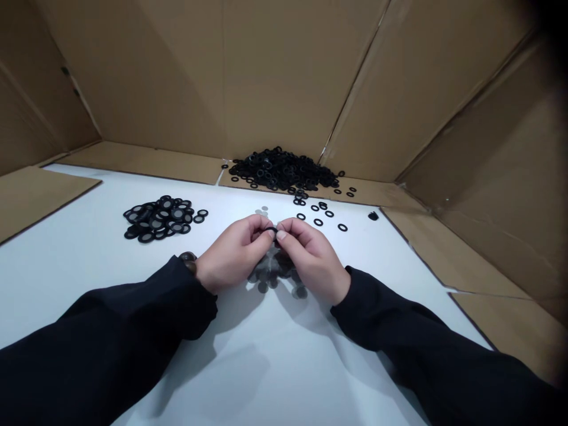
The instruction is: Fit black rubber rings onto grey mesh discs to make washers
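Between the fingertips of both hands is a small black rubber ring (271, 229), pinched from either side. My left hand (237, 251) grips its left edge with thumb and forefinger, and my right hand (313, 254) has hold of the right edge. Whether a disc sits inside the ring is hidden by the fingers. Thin grey mesh-like discs (271, 266) lie loosely piled on the white table just below the hands. A few paler discs (262, 211) rest beyond the fingertips.
To the left is a heap of black rings with grey discs in them (160, 219). A big mound of black rings (284, 168) lies against the cardboard wall (275, 77). Several loose rings (318, 222) and a small dark object (373, 216) lie right of centre on the white table (222, 378).
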